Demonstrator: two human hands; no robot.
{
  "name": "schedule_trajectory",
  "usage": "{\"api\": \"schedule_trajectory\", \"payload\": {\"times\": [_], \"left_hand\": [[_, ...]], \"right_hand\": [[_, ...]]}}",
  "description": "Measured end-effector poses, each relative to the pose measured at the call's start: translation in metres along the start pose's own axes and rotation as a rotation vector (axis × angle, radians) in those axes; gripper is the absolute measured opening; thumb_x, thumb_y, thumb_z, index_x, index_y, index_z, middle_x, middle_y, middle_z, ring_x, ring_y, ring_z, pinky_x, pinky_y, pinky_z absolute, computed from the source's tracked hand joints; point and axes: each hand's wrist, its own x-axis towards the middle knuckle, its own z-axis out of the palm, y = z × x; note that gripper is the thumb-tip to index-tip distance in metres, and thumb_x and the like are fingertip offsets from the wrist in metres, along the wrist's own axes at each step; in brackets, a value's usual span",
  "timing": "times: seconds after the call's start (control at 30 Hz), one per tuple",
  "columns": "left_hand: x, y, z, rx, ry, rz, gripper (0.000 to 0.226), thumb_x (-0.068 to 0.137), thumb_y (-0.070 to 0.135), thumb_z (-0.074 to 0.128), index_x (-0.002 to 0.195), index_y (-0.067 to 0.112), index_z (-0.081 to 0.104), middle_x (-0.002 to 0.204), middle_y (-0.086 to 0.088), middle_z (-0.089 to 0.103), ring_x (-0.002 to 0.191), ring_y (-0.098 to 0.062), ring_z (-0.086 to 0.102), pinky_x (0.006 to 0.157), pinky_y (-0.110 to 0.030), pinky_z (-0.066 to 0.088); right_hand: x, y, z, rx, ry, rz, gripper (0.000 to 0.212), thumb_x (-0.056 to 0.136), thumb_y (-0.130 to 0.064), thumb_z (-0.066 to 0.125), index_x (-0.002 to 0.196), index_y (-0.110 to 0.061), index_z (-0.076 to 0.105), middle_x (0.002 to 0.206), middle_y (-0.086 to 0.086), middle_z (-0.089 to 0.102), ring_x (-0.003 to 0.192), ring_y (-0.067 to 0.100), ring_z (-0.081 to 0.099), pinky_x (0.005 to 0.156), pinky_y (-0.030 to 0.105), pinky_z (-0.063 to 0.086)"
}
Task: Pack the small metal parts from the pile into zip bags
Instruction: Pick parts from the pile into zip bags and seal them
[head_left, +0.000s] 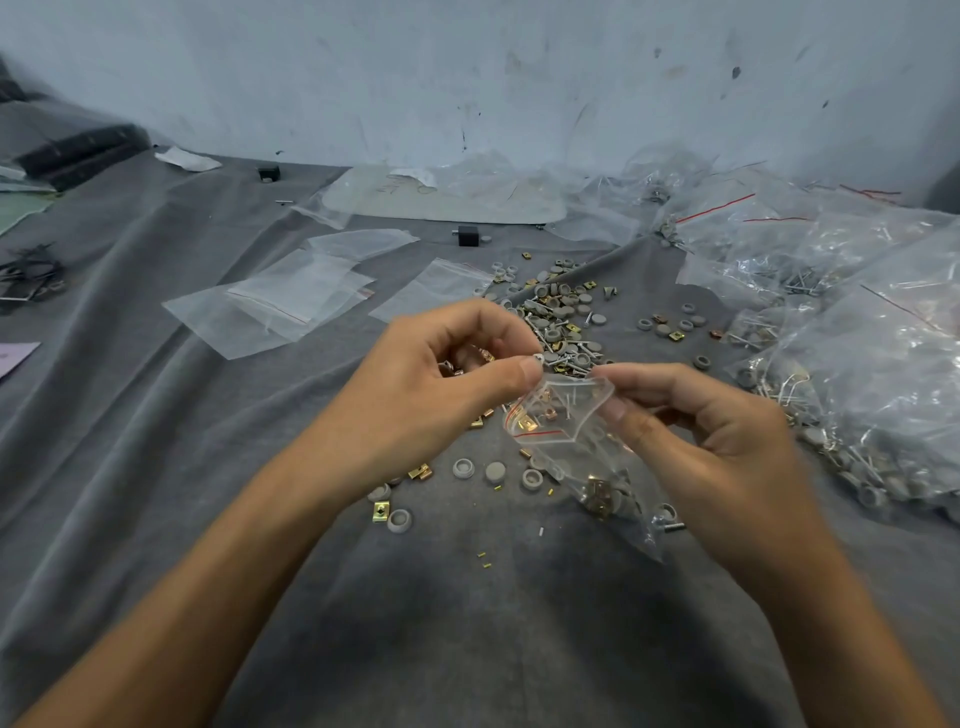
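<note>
A small clear zip bag (582, 447) with a red seal line hangs open in the middle, with brass clips and grey caps in its bottom. My right hand (696, 431) pinches the bag's rim on the right side. My left hand (441, 374) is curled around several small copper-coloured parts in its palm and pinches a small white part (536, 358) between thumb and forefinger just above the bag's mouth. The pile of grey caps, screws and brass clips (561, 322) lies on the grey cloth just behind my hands.
Empty zip bags (291, 301) lie flat at the left. Filled bags (857, 322) are heaped along the right side. Loose caps and clips (467, 473) are scattered under my hands. Two small black blocks (467, 235) sit farther back, near the wall.
</note>
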Motion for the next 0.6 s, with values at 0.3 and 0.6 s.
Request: {"api": "schedule_trajectory", "payload": {"times": [0.3, 0.6], "left_hand": [[0.009, -0.021, -0.053, 0.164, 0.237, -0.031, 0.011, 0.097, 0.026, 0.063, 0.096, 0.031, 0.073, 0.082, -0.001, 0.066, 0.069, -0.004, 0.056, 0.058, -0.012, 0.046], [0.009, -0.070, -0.048, 0.844, -0.048, -0.223, 0.004, 0.094, 0.035, 0.067, 0.097, 0.036, 0.068, 0.090, 0.017, 0.063, 0.088, -0.007, 0.059, 0.069, -0.027, 0.042]], "right_hand": [[0.000, 0.008, -0.005, -0.019, 0.014, 0.026, 0.024, 0.092, -0.019, 0.076, 0.107, -0.037, 0.077, 0.096, -0.011, 0.078, 0.088, 0.013, 0.074, 0.077, 0.031, 0.061], [0.000, 0.006, -0.004, -0.027, 0.008, 0.012, 0.023, 0.090, -0.021, 0.075, 0.104, -0.039, 0.077, 0.094, -0.014, 0.077, 0.084, 0.010, 0.073, 0.073, 0.017, 0.055]]}}
